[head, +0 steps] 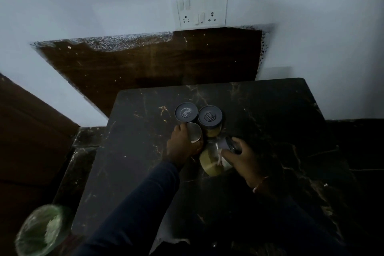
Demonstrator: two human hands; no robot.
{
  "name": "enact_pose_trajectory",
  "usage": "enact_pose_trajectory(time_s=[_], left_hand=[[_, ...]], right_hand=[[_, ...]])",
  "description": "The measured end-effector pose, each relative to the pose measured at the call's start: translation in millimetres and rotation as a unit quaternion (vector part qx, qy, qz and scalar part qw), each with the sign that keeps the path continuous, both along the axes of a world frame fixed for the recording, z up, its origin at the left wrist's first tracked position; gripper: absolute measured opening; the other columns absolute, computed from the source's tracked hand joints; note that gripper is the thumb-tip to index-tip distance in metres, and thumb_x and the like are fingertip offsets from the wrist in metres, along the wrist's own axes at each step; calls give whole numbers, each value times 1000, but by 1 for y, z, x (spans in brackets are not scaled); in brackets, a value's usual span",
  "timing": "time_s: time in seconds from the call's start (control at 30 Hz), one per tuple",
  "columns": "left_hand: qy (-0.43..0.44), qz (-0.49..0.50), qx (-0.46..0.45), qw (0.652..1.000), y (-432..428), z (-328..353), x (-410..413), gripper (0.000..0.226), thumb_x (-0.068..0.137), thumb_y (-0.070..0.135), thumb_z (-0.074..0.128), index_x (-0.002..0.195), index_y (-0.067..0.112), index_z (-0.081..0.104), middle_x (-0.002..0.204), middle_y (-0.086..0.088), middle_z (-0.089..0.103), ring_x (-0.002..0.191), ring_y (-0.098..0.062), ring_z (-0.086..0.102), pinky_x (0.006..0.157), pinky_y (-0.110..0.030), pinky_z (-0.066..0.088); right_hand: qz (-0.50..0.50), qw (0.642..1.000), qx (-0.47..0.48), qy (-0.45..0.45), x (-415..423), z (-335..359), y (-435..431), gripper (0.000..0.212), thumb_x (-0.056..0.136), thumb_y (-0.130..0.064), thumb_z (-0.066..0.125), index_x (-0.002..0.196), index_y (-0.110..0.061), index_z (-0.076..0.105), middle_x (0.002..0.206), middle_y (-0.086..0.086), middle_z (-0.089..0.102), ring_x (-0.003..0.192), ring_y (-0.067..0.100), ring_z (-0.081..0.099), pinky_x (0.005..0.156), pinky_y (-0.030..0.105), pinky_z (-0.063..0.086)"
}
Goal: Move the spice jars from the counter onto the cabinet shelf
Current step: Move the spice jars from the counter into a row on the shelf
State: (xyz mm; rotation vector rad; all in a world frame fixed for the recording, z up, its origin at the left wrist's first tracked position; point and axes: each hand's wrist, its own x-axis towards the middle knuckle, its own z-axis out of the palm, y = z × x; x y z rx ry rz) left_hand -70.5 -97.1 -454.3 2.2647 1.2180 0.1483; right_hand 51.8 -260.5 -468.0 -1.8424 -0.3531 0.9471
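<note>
Several spice jars stand close together on a dark marble counter (270, 131). Two grey-lidded jars are at the back: one on the left (186, 112) and one on the right (209, 117) with yellowish powder inside. My left hand (182, 147) grips a metal-lidded jar (195, 132) just in front of them. My right hand (245, 159) holds a tilted clear jar (212, 160) of yellowish powder by its dark lid, lid end pointing right. The scene is dim.
A white wall with a switch and socket plate (201, 7) rises behind the counter, above a brown panel (155, 64). A brown door or cabinet face (31, 131) is at the left. A bin lined with a green bag (44, 230) stands at the lower left.
</note>
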Motion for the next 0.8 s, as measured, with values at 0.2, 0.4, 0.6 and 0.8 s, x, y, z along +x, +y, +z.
enact_pose_trajectory(time_s=[0.2, 0.4, 0.6, 0.8], left_hand=[[-163, 16, -85, 983, 14, -3, -35, 78, 63, 41, 84, 131, 22, 53, 120, 3, 61, 108, -14, 60, 88, -31, 51], [-200, 28, -97, 975, 34, 7, -64, 80, 68, 41, 83, 136, 18, 48, 118, 6, 53, 110, -13, 54, 82, -24, 45], [-189, 37, -70, 979, 38, -2, -81, 88, 63, 45, 84, 137, 19, 45, 118, 12, 46, 109, -7, 46, 83, -24, 39], [-173, 20, -48, 984, 22, -19, -85, 86, 57, 43, 86, 132, 20, 49, 116, 6, 53, 103, -8, 52, 84, -21, 40]], right_hand=[[-25, 993, -74, -92, -1, 11, -12, 79, 71, -48, 77, 139, -28, 44, 130, -7, 53, 113, 14, 54, 78, 25, 46], [-30, 977, -98, -189, -14, 19, -7, 91, 69, -44, 81, 145, -22, 37, 145, 9, 43, 130, 26, 45, 104, 43, 43], [93, 923, -171, -332, -35, 23, 4, 98, 69, -44, 80, 149, -23, 28, 147, 6, 33, 133, 24, 39, 107, 36, 38], [132, 899, -232, -348, -43, 21, 21, 101, 73, -57, 73, 152, -21, 21, 155, 9, 24, 142, 26, 28, 115, 43, 32]])
